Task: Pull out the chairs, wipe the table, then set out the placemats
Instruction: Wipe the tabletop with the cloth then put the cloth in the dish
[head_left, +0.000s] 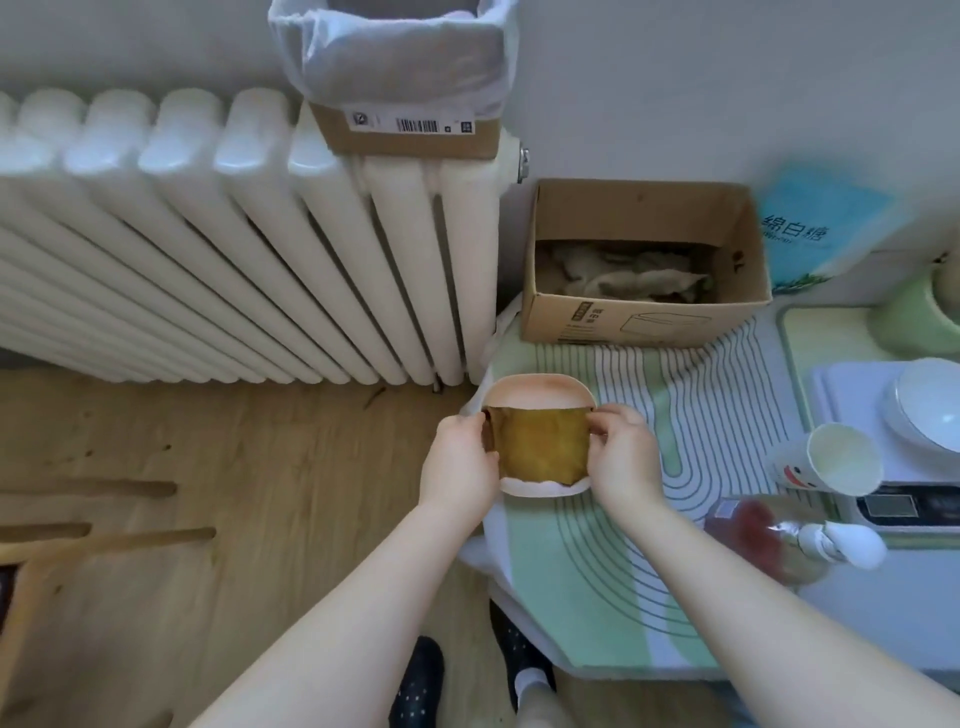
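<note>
- Both hands, left and right, pinch opposite side edges of a yellow cloth, stretched flat, widest left to right.
- Beneath the cloth, one pink tray sits on the desk corner.
- Beyond the tray: two cardboard boxes, one radiator.
- Right of the tray: one paper cup.

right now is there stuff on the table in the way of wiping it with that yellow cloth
Yes. Both hands, left hand and right hand, hold the yellow cloth over a pink dish. On the table stand a cardboard box, paper cup, scale, bottle.
</note>
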